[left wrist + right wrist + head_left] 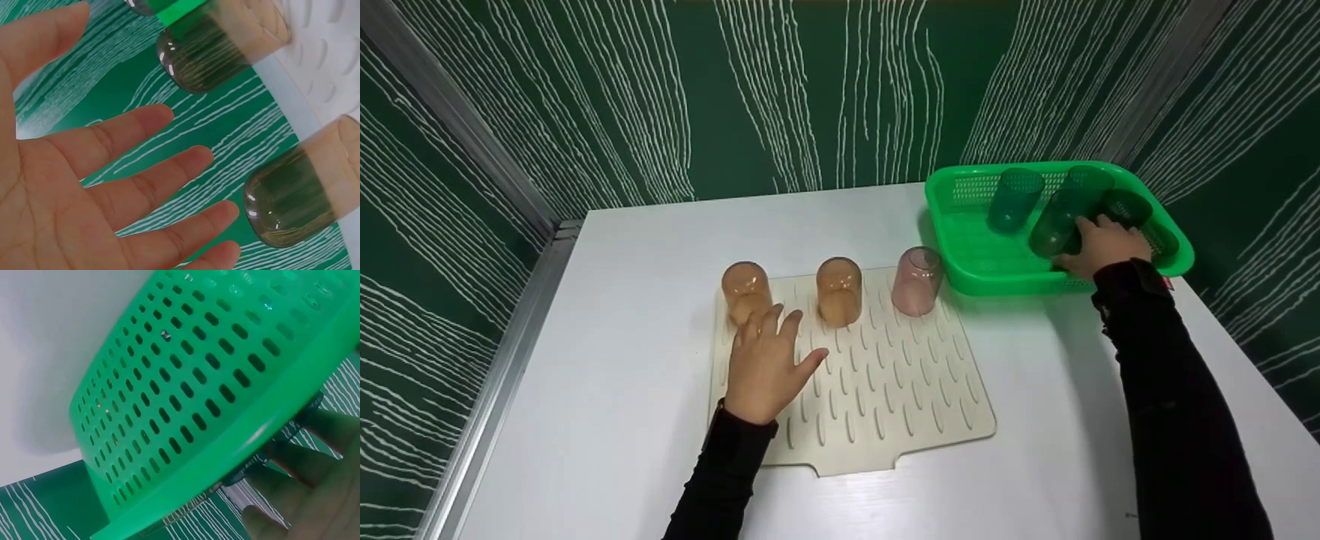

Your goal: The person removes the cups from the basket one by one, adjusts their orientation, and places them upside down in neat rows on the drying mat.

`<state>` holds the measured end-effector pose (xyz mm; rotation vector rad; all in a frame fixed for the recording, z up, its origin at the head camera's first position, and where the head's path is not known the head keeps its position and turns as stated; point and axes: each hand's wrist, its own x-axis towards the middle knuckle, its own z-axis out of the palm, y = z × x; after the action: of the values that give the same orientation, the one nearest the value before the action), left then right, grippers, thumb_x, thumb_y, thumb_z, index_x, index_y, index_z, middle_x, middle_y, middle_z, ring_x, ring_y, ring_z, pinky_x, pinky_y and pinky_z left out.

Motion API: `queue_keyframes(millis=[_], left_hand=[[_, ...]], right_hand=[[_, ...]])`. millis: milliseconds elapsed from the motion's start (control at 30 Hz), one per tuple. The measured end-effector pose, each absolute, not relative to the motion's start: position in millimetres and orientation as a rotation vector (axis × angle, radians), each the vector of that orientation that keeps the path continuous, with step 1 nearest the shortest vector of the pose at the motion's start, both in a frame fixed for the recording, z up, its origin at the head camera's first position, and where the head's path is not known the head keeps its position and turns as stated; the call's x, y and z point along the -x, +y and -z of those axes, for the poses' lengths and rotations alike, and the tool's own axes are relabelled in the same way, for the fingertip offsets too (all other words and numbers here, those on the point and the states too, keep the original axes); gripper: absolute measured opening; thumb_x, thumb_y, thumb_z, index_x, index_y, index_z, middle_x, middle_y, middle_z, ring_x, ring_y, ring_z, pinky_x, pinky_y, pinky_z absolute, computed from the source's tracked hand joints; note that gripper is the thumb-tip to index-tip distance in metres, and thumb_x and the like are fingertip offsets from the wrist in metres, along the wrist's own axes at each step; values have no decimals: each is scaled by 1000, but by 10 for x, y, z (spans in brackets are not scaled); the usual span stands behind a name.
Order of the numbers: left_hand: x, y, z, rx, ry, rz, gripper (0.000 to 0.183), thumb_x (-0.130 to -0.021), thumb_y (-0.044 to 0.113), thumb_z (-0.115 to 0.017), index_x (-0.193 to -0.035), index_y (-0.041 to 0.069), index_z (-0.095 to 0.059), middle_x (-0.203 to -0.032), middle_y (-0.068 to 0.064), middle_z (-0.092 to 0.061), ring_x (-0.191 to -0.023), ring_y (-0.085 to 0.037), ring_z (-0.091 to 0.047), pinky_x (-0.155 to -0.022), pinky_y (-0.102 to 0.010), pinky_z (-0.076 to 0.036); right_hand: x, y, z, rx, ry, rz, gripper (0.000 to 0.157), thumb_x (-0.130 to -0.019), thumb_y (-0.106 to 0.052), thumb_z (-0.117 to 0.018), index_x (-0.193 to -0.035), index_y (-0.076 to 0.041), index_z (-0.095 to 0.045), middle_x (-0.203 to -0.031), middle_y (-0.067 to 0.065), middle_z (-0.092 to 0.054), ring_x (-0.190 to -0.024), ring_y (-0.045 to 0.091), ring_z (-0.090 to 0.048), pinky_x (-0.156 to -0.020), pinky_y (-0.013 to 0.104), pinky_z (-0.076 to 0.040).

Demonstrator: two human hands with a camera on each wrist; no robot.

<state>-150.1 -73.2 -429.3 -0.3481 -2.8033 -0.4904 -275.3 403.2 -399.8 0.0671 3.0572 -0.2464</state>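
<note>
Two amber glasses, a left one point(745, 281) and a middle one point(839, 289), and a pinkish glass point(917, 283) stand upside down in a row along the far edge of a cream ridged mat point(885, 382). My left hand point(767, 369) hovers over the mat with fingers spread, its fingertips overlapping the left amber glass in the head view. The left wrist view shows a gap between those fingers and the amber glass point(292, 197). My right hand point(1106, 247) reaches over the near rim of a green basket point(986, 283), fingers extended beside a greenish tilted glass point(1054, 225).
Inside the basket are several glasses, among them a teal one point(1015, 201) and a dark one point(1125, 208). The basket's perforated side point(185, 382) fills the right wrist view. A green wall with white streaks point(840, 97) rises behind the white table point(607, 360).
</note>
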Motion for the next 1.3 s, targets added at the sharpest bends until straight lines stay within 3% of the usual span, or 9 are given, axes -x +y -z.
queue_keyframes(millis=[133, 267, 367, 533, 733, 967, 1167, 1300], left_hand=[[1510, -732, 4288, 346, -2805, 500, 61, -86, 49, -70, -129, 6, -61, -137, -22, -56, -130, -41, -48, -108, -56, -37], [1512, -733, 4280, 342, -2804, 501, 61, -86, 48, -70, -129, 7, -61, -137, -22, -56, -130, -42, -48, -107, -56, -37], [1511, -733, 4273, 340, -2801, 502, 60, -86, 48, -70, -129, 7, -62, -137, -22, -56, -129, -43, -49, -107, -56, -38], [1509, -731, 4271, 331, -2814, 509, 60, -87, 48, -69, -130, 7, -61, -137, -22, -56, -130, -42, -48, -108, -56, -37], [1504, -733, 4270, 322, -2817, 507, 60, -87, 48, -69, -130, 7, -61, -137, -22, -56, -131, -41, -48, -108, -55, -37], [1493, -729, 4253, 339, -2798, 478, 59, -87, 48, -69, -128, 7, -62, -134, -21, -58, -128, -40, -51, -105, -55, -41], [1491, -730, 4255, 332, -2811, 491, 59, -87, 48, -68, -130, 7, -61, -135, -20, -58, -130, -39, -50, -106, -54, -40], [1491, -731, 4256, 337, -2810, 499, 59, -87, 48, -68, -130, 7, -61, -135, -21, -58, -131, -39, -49, -107, -55, -40]], right_hand=[[2741, 4012, 3999, -130, 3105, 296, 66, -94, -21, -59, -145, 10, -33, -138, 45, -28, -122, 63, -32, -97, 73, -33], [2729, 4022, 4012, -159, 3150, 327, 59, -93, -16, -60, -137, 15, -37, -130, 47, -32, -116, 62, -33, -94, 72, -35], [2732, 4038, 4018, -137, 3160, 322, 48, -93, -16, -60, -122, 18, -44, -120, 44, -39, -111, 61, -35, -92, 70, -35], [2734, 4040, 4025, -89, 3163, 282, 28, -94, -16, -58, -98, 12, -58, -107, 39, -47, -105, 59, -37, -90, 70, -35], [2728, 4014, 4042, -59, 3174, 240, 26, -96, -13, -56, -99, 12, -60, -104, 37, -49, -103, 56, -40, -90, 66, -38], [2741, 4011, 4060, -23, 3091, 325, 32, -99, -11, -47, -110, 18, -56, -98, 39, -59, -89, 53, -57, -78, 60, -45], [2743, 3980, 4075, -34, 3090, 299, 25, -100, -13, -47, -91, 9, -56, -76, 28, -58, -73, 45, -59, -67, 56, -45], [2732, 3976, 4081, -61, 3113, 293, 28, -101, -15, -45, -94, 10, -54, -77, 29, -56, -75, 49, -58, -67, 58, -45]])
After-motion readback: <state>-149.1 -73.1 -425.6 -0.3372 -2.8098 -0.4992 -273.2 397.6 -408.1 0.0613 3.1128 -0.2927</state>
